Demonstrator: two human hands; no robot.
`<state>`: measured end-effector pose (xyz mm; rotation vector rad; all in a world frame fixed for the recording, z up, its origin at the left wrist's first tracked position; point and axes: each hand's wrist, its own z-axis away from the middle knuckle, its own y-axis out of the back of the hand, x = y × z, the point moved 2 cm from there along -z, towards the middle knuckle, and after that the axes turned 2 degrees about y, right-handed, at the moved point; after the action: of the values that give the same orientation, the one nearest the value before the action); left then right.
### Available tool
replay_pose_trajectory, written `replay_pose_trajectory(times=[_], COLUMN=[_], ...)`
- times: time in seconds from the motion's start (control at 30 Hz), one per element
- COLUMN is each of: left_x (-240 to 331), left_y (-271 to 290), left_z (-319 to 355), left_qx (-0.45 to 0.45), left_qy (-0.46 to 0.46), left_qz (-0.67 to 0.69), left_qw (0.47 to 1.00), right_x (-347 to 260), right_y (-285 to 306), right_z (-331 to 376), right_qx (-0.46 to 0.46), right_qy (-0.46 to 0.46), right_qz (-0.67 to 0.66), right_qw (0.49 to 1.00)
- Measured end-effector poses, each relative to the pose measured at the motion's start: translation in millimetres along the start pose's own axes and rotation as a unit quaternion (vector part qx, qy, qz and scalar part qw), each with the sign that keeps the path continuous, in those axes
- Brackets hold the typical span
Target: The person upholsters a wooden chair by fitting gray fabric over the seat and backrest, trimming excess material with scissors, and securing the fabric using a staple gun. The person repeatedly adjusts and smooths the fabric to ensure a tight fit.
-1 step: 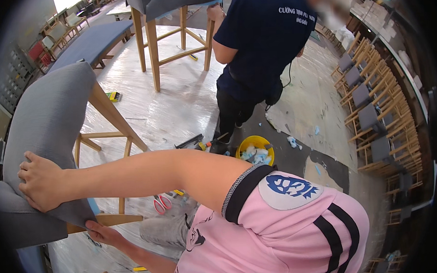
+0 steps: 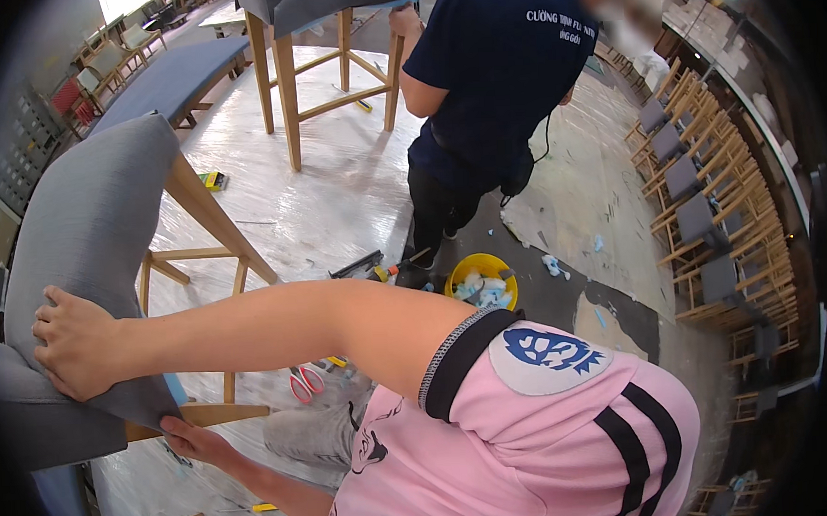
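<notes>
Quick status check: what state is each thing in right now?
grey chair: tipped over, legs pointing sideways.
right hand: clamped on the grey chair's fabric.
left hand: against the chair's lower edge, grip unclear.
yellow bucket: upright, holding scraps.
scissors: lying on the floor.

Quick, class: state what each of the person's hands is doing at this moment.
Right hand: closed, gripping the grey fabric chair back.
Left hand: fingers curled on the lower edge of the same fabric, by the wooden frame.
</notes>
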<state>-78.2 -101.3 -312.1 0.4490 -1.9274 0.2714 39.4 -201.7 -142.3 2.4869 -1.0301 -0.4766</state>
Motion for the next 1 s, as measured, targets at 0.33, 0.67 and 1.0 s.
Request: replay_pose_trajectory(times=[0.33,0.67,1.0], left_x=[-55.8,-37.5,-43.7], left_y=[24.7,10.6,12.4], left_z=[-16.1,-3.6,-7.8], left_qx=[-0.091,-0.038,-0.036], left_qy=[0.059,0.037,0.043], left_qz=[-0.035,-0.005,0.002], left_qw=[0.993,0.999,0.998], right_x=[2.7,3.0,2.4], right_y=[-1.0,0.8,1.2], right_z=[2.3,2.5,1.5], right_qx=[0.019,0.022,0.001], right_qy=[0.007,0.009,0.007], right_qz=[-0.006,0.004,0.012], right_qw=[1.0,1.0,1.0])
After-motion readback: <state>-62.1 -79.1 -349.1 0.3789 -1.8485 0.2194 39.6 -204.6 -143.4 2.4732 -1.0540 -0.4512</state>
